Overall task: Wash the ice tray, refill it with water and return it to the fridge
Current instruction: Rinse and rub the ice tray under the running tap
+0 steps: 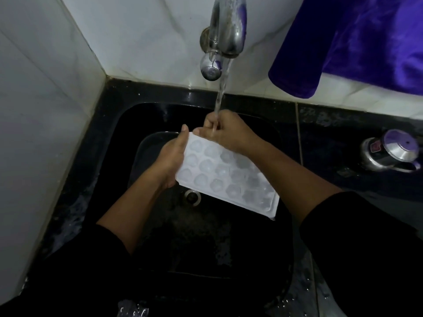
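A white ice tray point(226, 177) with several round cups is held tilted over the black sink point(109, 143). My left hand point(170, 160) grips its left edge, thumb up along the top corner. My right hand point(226, 132) holds the tray's upper end, directly under the stream. Water point(220, 92) runs from the metal tap point(225, 28) onto my right hand's fingers and the top of the tray. The tray's lower right corner hangs free above the basin.
A clear bowl point(146, 147) sits in the sink behind my left hand, and the drain point(191, 197) lies below the tray. A steel pot with a lid point(389, 152) stands on the dark counter at right. Purple cloth point(357, 37) hangs at the upper right. White tiled walls enclose the left and back.
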`<action>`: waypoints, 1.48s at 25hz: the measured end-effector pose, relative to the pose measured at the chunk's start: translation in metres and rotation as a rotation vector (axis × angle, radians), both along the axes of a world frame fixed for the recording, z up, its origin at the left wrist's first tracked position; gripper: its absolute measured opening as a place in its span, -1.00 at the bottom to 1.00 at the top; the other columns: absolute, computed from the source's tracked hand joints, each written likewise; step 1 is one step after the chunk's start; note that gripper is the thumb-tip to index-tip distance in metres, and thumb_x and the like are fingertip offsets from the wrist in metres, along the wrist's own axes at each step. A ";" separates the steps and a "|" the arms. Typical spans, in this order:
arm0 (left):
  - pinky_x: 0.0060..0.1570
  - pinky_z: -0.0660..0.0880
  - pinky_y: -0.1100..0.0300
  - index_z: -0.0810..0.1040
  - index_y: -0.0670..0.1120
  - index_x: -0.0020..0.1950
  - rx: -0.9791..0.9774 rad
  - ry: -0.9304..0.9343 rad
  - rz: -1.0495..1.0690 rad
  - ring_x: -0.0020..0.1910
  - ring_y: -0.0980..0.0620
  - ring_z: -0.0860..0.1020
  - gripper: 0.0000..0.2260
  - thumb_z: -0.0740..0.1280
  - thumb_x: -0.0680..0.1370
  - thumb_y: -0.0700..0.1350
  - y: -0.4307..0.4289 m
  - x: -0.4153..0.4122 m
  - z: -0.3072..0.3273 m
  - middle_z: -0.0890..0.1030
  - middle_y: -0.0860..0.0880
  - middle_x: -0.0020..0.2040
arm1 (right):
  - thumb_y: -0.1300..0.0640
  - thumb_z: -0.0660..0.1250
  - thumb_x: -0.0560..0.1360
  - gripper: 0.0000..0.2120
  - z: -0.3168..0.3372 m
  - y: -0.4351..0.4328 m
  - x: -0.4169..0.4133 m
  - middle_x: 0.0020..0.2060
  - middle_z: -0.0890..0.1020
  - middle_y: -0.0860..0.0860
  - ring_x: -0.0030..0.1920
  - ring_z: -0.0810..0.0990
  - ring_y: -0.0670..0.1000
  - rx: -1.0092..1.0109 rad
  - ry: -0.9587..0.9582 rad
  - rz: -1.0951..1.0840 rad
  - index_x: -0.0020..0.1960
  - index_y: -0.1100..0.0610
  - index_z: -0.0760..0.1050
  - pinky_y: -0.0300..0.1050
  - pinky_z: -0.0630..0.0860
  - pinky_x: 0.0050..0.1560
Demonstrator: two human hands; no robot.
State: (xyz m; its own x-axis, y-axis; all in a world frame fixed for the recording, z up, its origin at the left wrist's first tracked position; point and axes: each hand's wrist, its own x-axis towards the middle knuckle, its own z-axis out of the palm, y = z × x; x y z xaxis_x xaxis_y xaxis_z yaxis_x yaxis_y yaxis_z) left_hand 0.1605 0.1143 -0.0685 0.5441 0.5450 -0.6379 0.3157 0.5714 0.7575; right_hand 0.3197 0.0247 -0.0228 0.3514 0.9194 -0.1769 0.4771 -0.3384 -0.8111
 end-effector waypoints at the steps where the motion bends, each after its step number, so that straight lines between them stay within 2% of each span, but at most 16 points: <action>1: -0.13 0.68 -0.01 0.75 -0.03 0.08 -0.007 -0.014 -0.004 -0.02 -0.14 0.77 -0.48 0.29 0.57 0.39 -0.002 0.000 0.001 0.78 -0.12 0.03 | -0.07 0.51 0.53 -0.65 -0.001 0.004 -0.002 -0.35 0.58 0.03 -0.31 0.56 -0.04 0.008 -0.006 -0.013 -0.24 0.17 0.54 -0.06 0.51 -0.20; 6: -0.27 0.68 0.02 0.81 -0.01 -0.09 -0.020 -0.060 0.109 -0.06 -0.14 0.77 -0.48 0.24 0.63 0.33 0.012 -0.037 0.003 0.78 -0.14 0.00 | -0.15 0.52 0.50 -0.57 -0.012 -0.034 0.034 -0.46 0.45 -0.11 -0.42 0.41 -0.16 -0.060 -0.044 0.040 -0.31 0.13 0.49 -0.29 0.36 -0.35; 10: -0.28 0.68 0.01 0.77 -0.06 0.03 -0.044 -0.074 0.201 -0.02 -0.15 0.76 -0.49 0.24 0.64 0.32 0.002 -0.051 0.001 0.77 -0.15 0.05 | -0.33 0.32 0.57 -0.49 -0.039 -0.052 0.021 -0.41 0.59 -0.09 -0.40 0.54 -0.17 -0.138 -0.131 -0.183 -0.25 0.09 0.56 -0.20 0.45 -0.33; 11: -0.27 0.68 0.01 0.75 -0.07 0.09 -0.070 -0.087 0.221 0.00 -0.15 0.76 -0.50 0.24 0.65 0.31 -0.004 -0.051 0.001 0.77 -0.15 0.07 | -0.35 0.23 0.61 -0.49 -0.046 -0.052 0.012 -0.31 0.64 -0.07 -0.31 0.60 -0.13 -0.150 -0.192 -0.289 -0.18 0.07 0.57 -0.09 0.51 -0.26; 13: -0.20 0.69 -0.01 0.68 -0.05 0.25 -0.109 -0.127 0.243 0.08 -0.15 0.75 -0.52 0.24 0.65 0.30 -0.021 -0.050 -0.003 0.75 -0.13 0.14 | -0.28 0.11 0.68 -0.49 -0.057 -0.048 -0.007 0.07 0.66 0.10 0.09 0.64 0.09 -0.240 -0.345 -0.507 0.16 0.12 0.58 0.10 0.57 0.07; 15: -0.06 0.68 -0.05 0.62 0.02 0.35 -0.137 -0.162 0.270 0.16 -0.15 0.72 -0.56 0.21 0.67 0.26 -0.040 -0.047 -0.009 0.72 -0.12 0.22 | -0.26 0.04 0.70 -0.37 -0.065 -0.040 -0.036 0.49 0.41 0.25 0.49 0.35 0.28 -0.410 -0.362 -0.566 0.53 0.20 0.35 0.25 0.31 0.47; 17: 0.16 0.62 -0.13 0.58 0.03 0.41 -0.193 -0.189 0.327 0.26 -0.18 0.67 -0.58 0.15 0.71 0.21 -0.051 -0.044 -0.011 0.69 -0.16 0.29 | -0.30 -0.02 0.69 -0.24 -0.071 -0.035 -0.079 0.67 0.03 0.22 0.66 -0.04 0.24 -0.429 -0.233 -0.393 0.68 0.19 0.03 0.26 -0.09 0.62; 20: 0.32 0.53 -0.17 0.53 0.02 0.44 -0.277 -0.251 0.409 0.32 -0.21 0.62 -0.61 0.12 0.74 0.15 -0.059 -0.043 -0.007 0.65 -0.20 0.33 | -0.31 -0.07 0.69 -0.25 -0.083 -0.046 -0.115 0.69 -0.14 0.11 0.68 -0.23 0.13 -0.324 -0.194 -0.101 0.70 0.11 -0.12 0.21 -0.26 0.62; 22: 0.31 0.55 -0.17 0.55 0.02 0.44 -0.286 -0.272 0.409 0.32 -0.20 0.63 -0.63 0.13 0.74 0.12 -0.069 -0.042 -0.004 0.66 -0.18 0.32 | -0.26 -0.05 0.71 -0.29 -0.082 -0.042 -0.085 0.70 -0.11 0.10 0.68 -0.19 0.13 -0.358 -0.163 -0.170 0.70 0.10 -0.12 0.23 -0.21 0.64; 25: 0.38 0.49 -0.20 0.52 0.04 0.48 -0.295 -0.309 0.377 0.34 -0.21 0.62 -0.64 0.19 0.72 0.08 -0.086 -0.035 0.002 0.64 -0.19 0.35 | -0.24 -0.04 0.71 -0.32 -0.076 -0.033 -0.042 0.68 0.01 0.17 0.68 -0.06 0.19 -0.577 -0.104 -0.404 0.69 0.12 0.02 0.28 -0.08 0.62; 27: 0.37 0.50 -0.20 0.51 0.06 0.48 -0.321 -0.333 0.429 0.34 -0.21 0.62 -0.65 0.17 0.73 0.08 -0.082 -0.030 0.008 0.63 -0.19 0.37 | -0.30 -0.07 0.68 -0.25 -0.074 -0.025 -0.062 0.68 -0.01 0.19 0.68 -0.06 0.19 -0.502 -0.090 -0.290 0.70 0.15 0.00 0.27 -0.09 0.63; 29: 0.32 0.54 -0.17 0.51 0.06 0.47 -0.312 -0.351 0.508 0.33 -0.20 0.62 -0.66 0.16 0.74 0.08 -0.071 -0.027 0.013 0.62 -0.19 0.38 | -0.37 -0.12 0.63 -0.18 -0.077 -0.024 -0.093 0.69 -0.11 0.15 0.68 -0.16 0.13 -0.375 -0.084 -0.090 0.71 0.13 -0.11 0.18 -0.21 0.63; 31: 0.20 0.64 -0.10 0.58 0.06 0.39 -0.270 -0.318 0.496 0.26 -0.15 0.66 -0.69 0.16 0.74 0.07 -0.070 -0.025 0.015 0.67 -0.16 0.32 | -0.31 -0.08 0.68 -0.23 -0.078 -0.021 -0.079 0.69 -0.10 0.14 0.68 -0.15 0.15 -0.330 -0.116 -0.095 0.70 0.14 -0.13 0.21 -0.18 0.64; 34: 0.05 0.69 0.01 0.76 0.11 0.06 -0.230 -0.265 0.372 0.14 -0.13 0.70 -0.62 0.13 0.74 0.09 -0.084 -0.025 0.017 0.77 -0.05 0.08 | -0.27 -0.04 0.71 -0.26 -0.073 -0.012 -0.031 0.66 0.06 0.24 0.66 0.00 0.22 -0.491 -0.090 -0.384 0.67 0.24 0.02 0.23 -0.02 0.63; 35: 0.13 0.68 -0.04 0.74 0.11 0.14 -0.231 -0.282 0.378 0.19 -0.15 0.69 -0.64 0.14 0.73 0.10 -0.083 -0.026 0.015 0.76 -0.07 0.14 | -0.30 -0.04 0.70 -0.24 -0.072 -0.011 -0.035 0.65 0.10 0.25 0.66 0.04 0.23 -0.522 -0.090 -0.386 0.66 0.25 0.05 0.22 0.01 0.63; 37: 0.30 0.56 -0.17 0.58 0.09 0.41 -0.261 -0.333 0.447 0.31 -0.17 0.64 -0.67 0.16 0.73 0.09 -0.076 -0.029 0.018 0.68 -0.13 0.31 | -0.39 -0.09 0.63 -0.17 -0.074 -0.008 -0.072 0.65 0.12 0.22 0.66 0.06 0.21 -0.438 -0.087 -0.206 0.66 0.18 0.09 0.20 -0.01 0.64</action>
